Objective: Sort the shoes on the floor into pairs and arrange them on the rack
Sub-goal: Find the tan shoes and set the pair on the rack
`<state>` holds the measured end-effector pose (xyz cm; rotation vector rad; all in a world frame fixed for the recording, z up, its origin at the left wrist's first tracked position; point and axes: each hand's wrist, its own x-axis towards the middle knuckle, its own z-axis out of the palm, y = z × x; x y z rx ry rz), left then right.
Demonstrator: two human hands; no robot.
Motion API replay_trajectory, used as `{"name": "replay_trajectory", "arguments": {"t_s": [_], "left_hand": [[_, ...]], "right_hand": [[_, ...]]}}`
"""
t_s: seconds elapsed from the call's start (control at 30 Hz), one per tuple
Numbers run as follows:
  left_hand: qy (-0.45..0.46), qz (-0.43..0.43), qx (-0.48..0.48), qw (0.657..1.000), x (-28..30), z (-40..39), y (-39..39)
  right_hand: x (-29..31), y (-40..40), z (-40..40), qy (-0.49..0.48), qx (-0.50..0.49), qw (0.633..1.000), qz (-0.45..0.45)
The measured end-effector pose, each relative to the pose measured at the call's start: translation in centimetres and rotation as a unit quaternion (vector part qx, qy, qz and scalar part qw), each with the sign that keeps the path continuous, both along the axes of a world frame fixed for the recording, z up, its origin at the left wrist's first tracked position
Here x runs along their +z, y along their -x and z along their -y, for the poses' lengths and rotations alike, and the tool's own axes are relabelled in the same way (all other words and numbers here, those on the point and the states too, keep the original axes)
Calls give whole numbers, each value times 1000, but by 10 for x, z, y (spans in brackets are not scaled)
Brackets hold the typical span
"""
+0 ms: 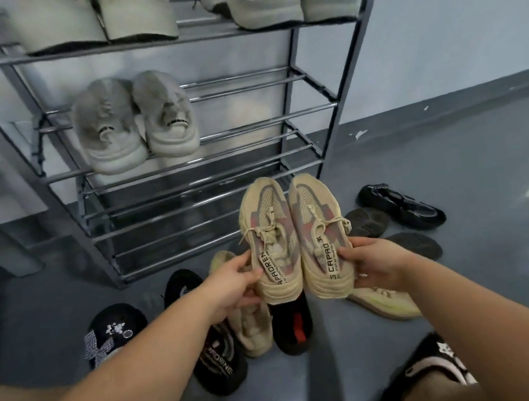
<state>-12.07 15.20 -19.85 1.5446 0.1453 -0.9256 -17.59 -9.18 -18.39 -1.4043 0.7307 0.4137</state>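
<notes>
Item: matched pair, tan knit sneakers w/ pink panels, held above the floor in front of the rack (pixel 299 167); left sneaker (pixel 271 241) in left hand (pixel 235 284), fingers curled round its outer heel side; right sneaker (pixel 320 236) in right hand (pixel 373 262), thumb and fingers pinching its outer heel side; both hands gripping, neither free.

Orientation: soles down, heels toward the person, toes pointing at the rack; long axes roughly parallel, inner edges touching near the toes.

Key relation: toes sit just in front of the lower rails; bare rail space lies ahead and up, to the right of the grey pair (pixel 135 123) on the middle shelf; est. next move is a straight push forward, toes first, both hands together.

Remaining: loose shoes on the floor (pixel 493 164), incl. black slip-on (pixel 400 204); task part done.
</notes>
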Motion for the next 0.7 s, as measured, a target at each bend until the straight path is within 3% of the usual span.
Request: {"name": "replay_trajectory", "arguments": {"t_s": [0.37, 0.5, 0.7], "left_hand": [[45, 80, -32, 995, 121, 16, -23], [33, 123, -42, 991, 157, 17, -41], [4, 103, 11, 995, 168, 19, -69]], "right_hand": [[143, -20, 26, 30, 34, 998, 52], [154, -31, 23, -2, 4, 994, 109], [156, -70, 12, 45, -13, 984, 172]]}}
